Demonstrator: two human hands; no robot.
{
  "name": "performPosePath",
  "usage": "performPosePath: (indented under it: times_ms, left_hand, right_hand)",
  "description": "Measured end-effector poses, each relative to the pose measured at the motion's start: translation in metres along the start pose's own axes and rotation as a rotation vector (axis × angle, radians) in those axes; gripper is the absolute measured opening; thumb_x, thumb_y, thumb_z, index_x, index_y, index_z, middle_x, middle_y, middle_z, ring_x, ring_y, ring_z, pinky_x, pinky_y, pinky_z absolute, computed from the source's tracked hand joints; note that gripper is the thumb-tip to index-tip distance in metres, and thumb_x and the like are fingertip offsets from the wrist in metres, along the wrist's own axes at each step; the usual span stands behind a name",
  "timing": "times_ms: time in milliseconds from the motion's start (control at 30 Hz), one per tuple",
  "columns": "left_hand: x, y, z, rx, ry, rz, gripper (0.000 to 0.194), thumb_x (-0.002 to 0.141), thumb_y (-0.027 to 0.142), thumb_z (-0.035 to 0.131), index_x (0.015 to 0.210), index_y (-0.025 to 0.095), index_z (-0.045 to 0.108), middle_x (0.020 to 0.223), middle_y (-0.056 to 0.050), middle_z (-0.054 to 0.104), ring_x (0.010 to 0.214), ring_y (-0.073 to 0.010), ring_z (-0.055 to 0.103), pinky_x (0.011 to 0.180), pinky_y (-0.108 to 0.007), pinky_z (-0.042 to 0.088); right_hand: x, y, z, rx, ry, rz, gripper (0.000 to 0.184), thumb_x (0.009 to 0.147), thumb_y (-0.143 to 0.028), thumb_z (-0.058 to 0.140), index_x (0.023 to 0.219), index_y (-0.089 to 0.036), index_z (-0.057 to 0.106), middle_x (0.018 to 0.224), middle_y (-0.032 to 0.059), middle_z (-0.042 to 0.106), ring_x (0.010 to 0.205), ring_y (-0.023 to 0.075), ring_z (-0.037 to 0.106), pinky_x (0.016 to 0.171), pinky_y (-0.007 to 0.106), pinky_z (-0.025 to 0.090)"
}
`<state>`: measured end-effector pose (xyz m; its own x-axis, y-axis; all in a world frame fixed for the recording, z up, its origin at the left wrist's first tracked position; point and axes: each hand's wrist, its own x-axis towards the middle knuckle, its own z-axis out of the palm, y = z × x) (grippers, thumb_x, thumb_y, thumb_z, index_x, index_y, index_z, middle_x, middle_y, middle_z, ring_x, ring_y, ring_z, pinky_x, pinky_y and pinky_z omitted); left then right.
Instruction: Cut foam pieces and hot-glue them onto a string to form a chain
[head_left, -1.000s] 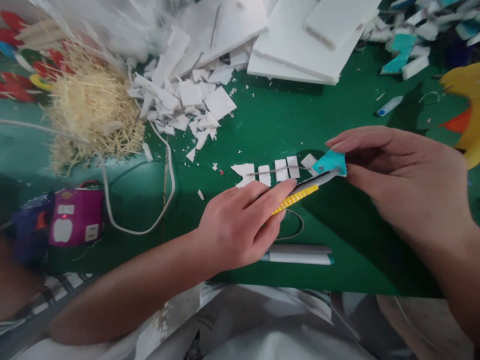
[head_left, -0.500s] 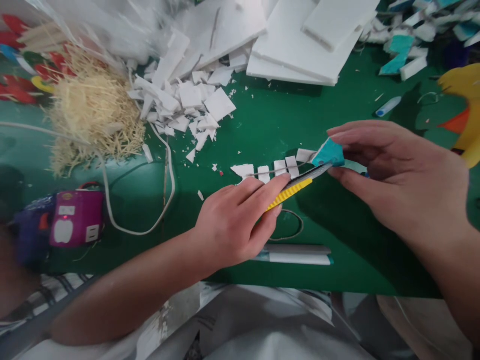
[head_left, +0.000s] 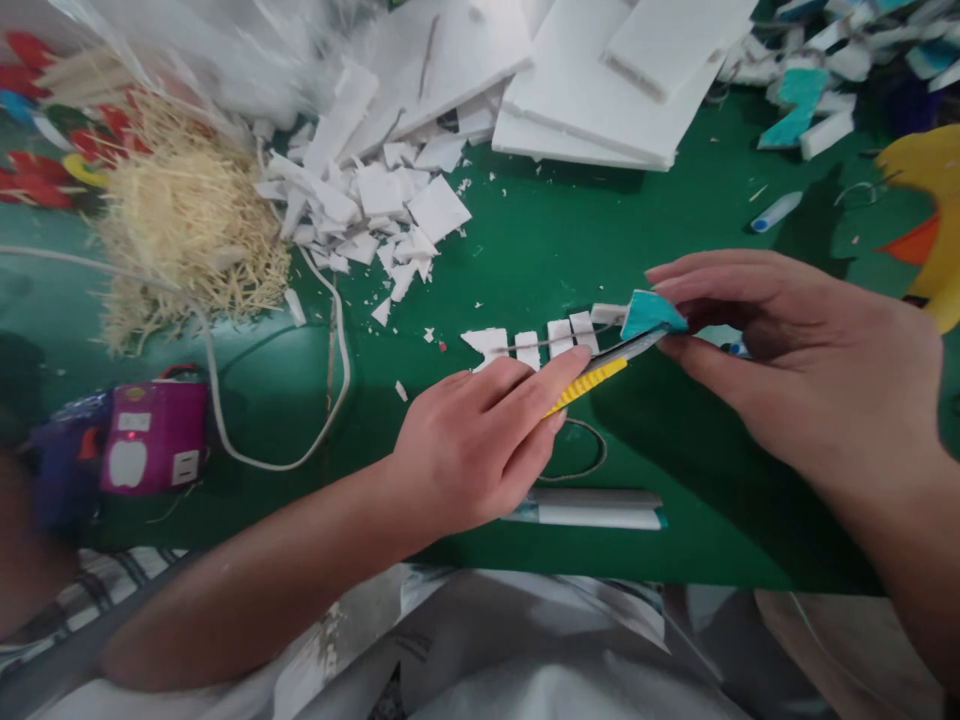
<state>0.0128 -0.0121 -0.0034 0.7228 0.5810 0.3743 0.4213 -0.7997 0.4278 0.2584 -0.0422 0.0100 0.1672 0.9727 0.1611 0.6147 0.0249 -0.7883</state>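
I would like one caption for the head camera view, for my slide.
Left hand holds a yellow cutter at a turquoise piece pinched by the right hand, over a green table.

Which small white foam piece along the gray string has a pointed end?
The leftmost white foam piece, farthest along the row from the turquoise foam piece; its left end tapers to a point, while the others look roughly rectangular.

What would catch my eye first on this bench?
Probably the turquoise piece, just right of centre, held in the right hand, with the left hand pointing a yellow cutter at its lower edge. Next, the purple box at far left, with pale straw heaped behind it.
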Motion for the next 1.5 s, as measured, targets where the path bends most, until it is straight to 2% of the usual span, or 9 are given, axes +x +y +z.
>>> performPosePath:
  times_ms: [233, 400, 533, 667, 800, 1000, 1233, 1367, 1500]
  left_hand:
    - [0.0, 0.001, -0.001, 0.016, -0.016, -0.003, 0.035, 0.104, 0.016, 0.051, 0.139, 0.01, 0.055, 0.101, -0.007, 0.077, 0.078, -0.0147, 0.073, 0.067, -0.027, 0.062]
    - [-0.001, 0.0, -0.001, 0.026, -0.02, -0.014, 0.035, 0.105, 0.017, 0.052, 0.14, 0.011, 0.054, 0.103, -0.007, 0.076, 0.082, -0.0146, 0.073, 0.07, -0.027, 0.062]
    - [0.0, 0.0, -0.002, 0.027, -0.009, 0.005, 0.035, 0.104, 0.015, 0.052, 0.139, 0.01, 0.055, 0.102, -0.007, 0.077, 0.079, -0.0133, 0.072, 0.067, -0.026, 0.06]
    - [0.003, 0.001, -0.003, 0.1, 0.0, 0.035, 0.033, 0.105, 0.016, 0.051, 0.137, 0.012, 0.056, 0.099, -0.005, 0.077, 0.076, -0.0119, 0.071, 0.062, -0.026, 0.055]
    - [0.003, 0.001, -0.002, 0.147, 0.003, 0.041, 0.033, 0.106, 0.017, 0.05, 0.138, 0.012, 0.055, 0.099, -0.004, 0.077, 0.077, -0.0123, 0.071, 0.063, -0.028, 0.053]
    - [0.001, 0.001, -0.003, 0.147, -0.034, 0.022, 0.031, 0.107, 0.018, 0.049, 0.136, 0.013, 0.056, 0.099, -0.003, 0.077, 0.077, -0.0114, 0.072, 0.061, -0.027, 0.052]
    - [0.0, 0.001, -0.002, 0.174, -0.051, 0.012, 0.035, 0.107, 0.019, 0.046, 0.141, 0.018, 0.056, 0.096, -0.001, 0.077, 0.069, -0.0112, 0.07, 0.06, -0.026, 0.052]
    - [0.0, 0.002, -0.002, 0.185, -0.06, 0.01, 0.036, 0.108, 0.021, 0.045, 0.142, 0.019, 0.057, 0.097, -0.001, 0.077, 0.068, -0.0107, 0.07, 0.06, -0.026, 0.053]
    - [0.0, 0.003, -0.001, 0.219, -0.081, 0.008, 0.036, 0.109, 0.022, 0.043, 0.142, 0.019, 0.057, 0.097, -0.001, 0.077, 0.071, -0.0103, 0.07, 0.062, -0.025, 0.054]
  right_hand:
    - [0.003, -0.001, 0.0, 0.102, 0.002, 0.104, 0.019, 0.079, -0.025, 0.083, 0.097, -0.031, 0.081, 0.091, -0.0053, 0.079, 0.076, 0.0129, 0.074, 0.075, 0.028, 0.066]
    - [0.006, -0.002, 0.001, 0.083, 0.053, 0.178, 0.024, 0.074, -0.024, 0.086, 0.098, -0.03, 0.083, 0.086, -0.0039, 0.078, 0.072, 0.0117, 0.072, 0.071, 0.026, 0.065]
    - [0.006, -0.006, 0.0, 0.083, 0.07, 0.209, 0.017, 0.077, -0.019, 0.082, 0.091, -0.028, 0.083, 0.081, -0.0033, 0.077, 0.069, 0.0096, 0.07, 0.073, 0.025, 0.064]
    - [0.006, -0.007, -0.003, 0.015, 0.042, 0.15, 0.016, 0.082, -0.018, 0.076, 0.093, -0.027, 0.083, 0.085, -0.0034, 0.078, 0.071, 0.0093, 0.069, 0.075, 0.025, 0.063]
    - [0.005, -0.004, -0.004, -0.049, -0.012, 0.077, 0.022, 0.084, -0.02, 0.071, 0.099, -0.031, 0.083, 0.091, -0.0035, 0.078, 0.072, 0.0096, 0.068, 0.069, 0.024, 0.06]
    - [0.005, -0.003, -0.004, -0.116, -0.036, 0.085, 0.02, 0.082, -0.031, 0.07, 0.096, -0.029, 0.084, 0.071, -0.0017, 0.07, 0.057, 0.0106, 0.057, 0.063, 0.029, 0.057]
    - [0.004, 0.01, 0.0, -0.08, 0.001, -0.028, 0.019, 0.086, -0.026, 0.067, 0.093, -0.033, 0.083, 0.087, -0.003, 0.078, 0.072, 0.0136, 0.069, 0.069, 0.028, 0.059]
    - [0.003, 0.014, 0.002, -0.079, -0.008, -0.036, 0.019, 0.087, -0.028, 0.067, 0.093, -0.038, 0.082, 0.096, -0.0051, 0.079, 0.08, 0.0164, 0.073, 0.071, 0.03, 0.06]
    - [0.002, 0.015, 0.002, -0.058, -0.008, -0.01, 0.019, 0.086, -0.028, 0.067, 0.091, -0.039, 0.082, 0.094, -0.0058, 0.079, 0.08, 0.0183, 0.073, 0.07, 0.032, 0.061]
